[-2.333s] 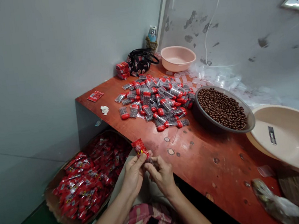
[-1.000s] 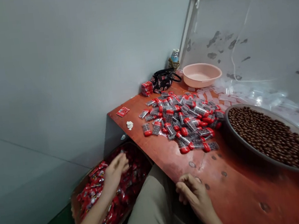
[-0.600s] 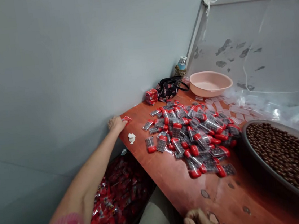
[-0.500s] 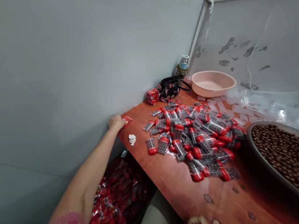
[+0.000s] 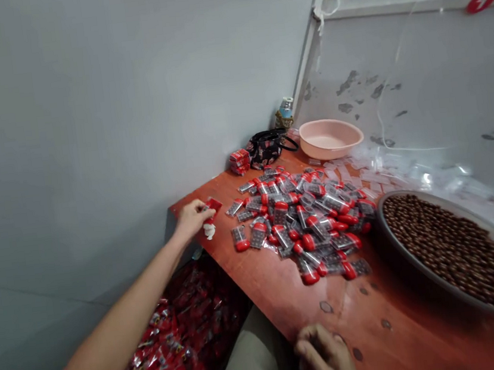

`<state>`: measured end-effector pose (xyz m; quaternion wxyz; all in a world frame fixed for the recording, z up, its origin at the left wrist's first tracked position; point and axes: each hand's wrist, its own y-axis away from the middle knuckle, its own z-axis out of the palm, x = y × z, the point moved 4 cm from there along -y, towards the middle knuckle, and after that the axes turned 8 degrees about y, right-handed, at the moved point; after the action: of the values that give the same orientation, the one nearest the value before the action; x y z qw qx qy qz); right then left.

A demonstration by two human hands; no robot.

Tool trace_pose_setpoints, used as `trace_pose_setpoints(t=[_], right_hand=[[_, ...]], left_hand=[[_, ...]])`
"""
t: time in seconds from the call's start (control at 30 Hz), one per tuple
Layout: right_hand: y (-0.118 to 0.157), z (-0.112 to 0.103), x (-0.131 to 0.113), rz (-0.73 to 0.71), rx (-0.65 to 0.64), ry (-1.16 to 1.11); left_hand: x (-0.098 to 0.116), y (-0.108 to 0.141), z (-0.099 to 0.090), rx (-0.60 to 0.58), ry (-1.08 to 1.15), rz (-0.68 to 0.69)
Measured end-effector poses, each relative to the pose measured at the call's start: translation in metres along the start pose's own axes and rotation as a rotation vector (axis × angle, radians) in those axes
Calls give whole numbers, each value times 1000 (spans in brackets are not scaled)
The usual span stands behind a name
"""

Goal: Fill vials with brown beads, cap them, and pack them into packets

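Two hands: left (image 5: 192,218) pinches a red sachet (image 5: 213,204), long axis pointing up-right; right (image 5: 326,356) curls loosely.

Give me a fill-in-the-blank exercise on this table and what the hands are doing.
The ___ hand holds a small red packet at the table's far edge.
The round dark bowl holds a heap of ___ balls.
The pile of clear packs has ___ caps.
The basin beyond the pile is pale ___.

Missing words: left; brown; red; pink.
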<state>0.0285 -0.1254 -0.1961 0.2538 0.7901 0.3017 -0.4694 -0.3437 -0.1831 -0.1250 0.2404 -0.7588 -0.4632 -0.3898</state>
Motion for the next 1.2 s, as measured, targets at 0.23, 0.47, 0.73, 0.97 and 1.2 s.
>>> trace_pose_setpoints(t=[0.23, 0.47, 0.73, 0.97, 1.2], right_hand=[[-41, -32, -74, -346, 159, 109], [-17, -33, -85, -653, 394, 464], [-1, -36, -81, -755, 509, 625], [2, -30, -83, -797, 542, 672], [-13, -26, -82, -1004, 381, 780]], left_hand=[[36, 173, 68, -484, 668, 0], [41, 226, 90, -319, 595, 82], [43, 240, 97, -316, 695, 33], [37, 242, 107, -350, 979, -119], [41, 240, 111, -665, 1450, -570]])
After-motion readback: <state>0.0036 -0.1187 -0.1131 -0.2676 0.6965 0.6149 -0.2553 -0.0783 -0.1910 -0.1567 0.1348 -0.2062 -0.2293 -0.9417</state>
